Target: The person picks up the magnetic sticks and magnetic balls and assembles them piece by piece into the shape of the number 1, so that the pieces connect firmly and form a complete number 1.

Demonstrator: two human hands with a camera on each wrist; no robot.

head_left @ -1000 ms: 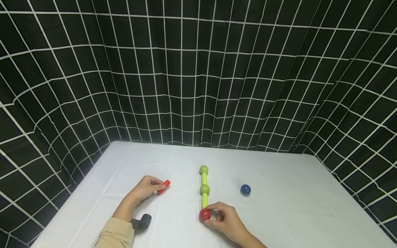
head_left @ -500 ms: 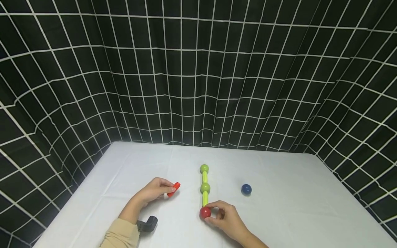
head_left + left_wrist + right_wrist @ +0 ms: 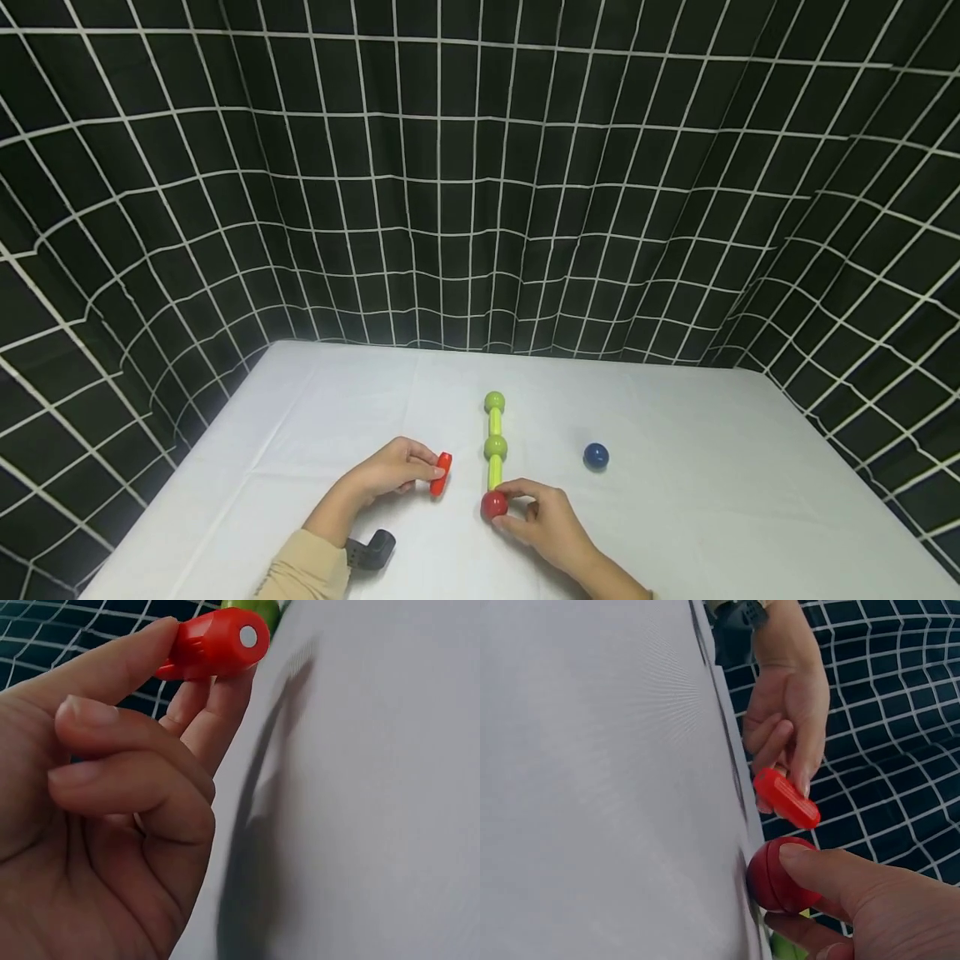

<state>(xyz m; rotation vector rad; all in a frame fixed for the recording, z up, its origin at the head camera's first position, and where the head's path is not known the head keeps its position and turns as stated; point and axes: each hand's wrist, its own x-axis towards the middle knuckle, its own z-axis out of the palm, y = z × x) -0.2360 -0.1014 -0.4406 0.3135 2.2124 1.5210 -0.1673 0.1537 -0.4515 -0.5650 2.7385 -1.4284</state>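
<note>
My left hand (image 3: 397,468) pinches a red magnetic rod (image 3: 441,475) between thumb and fingertips; a silvery round magnet shows in its end in the left wrist view. Just to the right, my right hand (image 3: 547,521) grips a red ball (image 3: 494,505) at the near end of a straight chain. Two light green rods (image 3: 495,472) and two green balls (image 3: 495,447) make up the rest of that chain, running away from me. A small gap separates the red rod from the red ball. In the right wrist view the rod (image 3: 786,798) hangs just beyond the ball (image 3: 780,876).
A loose blue ball (image 3: 596,456) lies to the right of the chain on the white-covered table (image 3: 712,483). A dark device (image 3: 371,550) is strapped at my left wrist. Black curtains (image 3: 480,208) with a white grid surround the table's back and sides.
My left hand has moved right and slightly nearer with the red rod, which has turned more upright in view. The chain has slid slightly away, my right hand still on its red ball.
</note>
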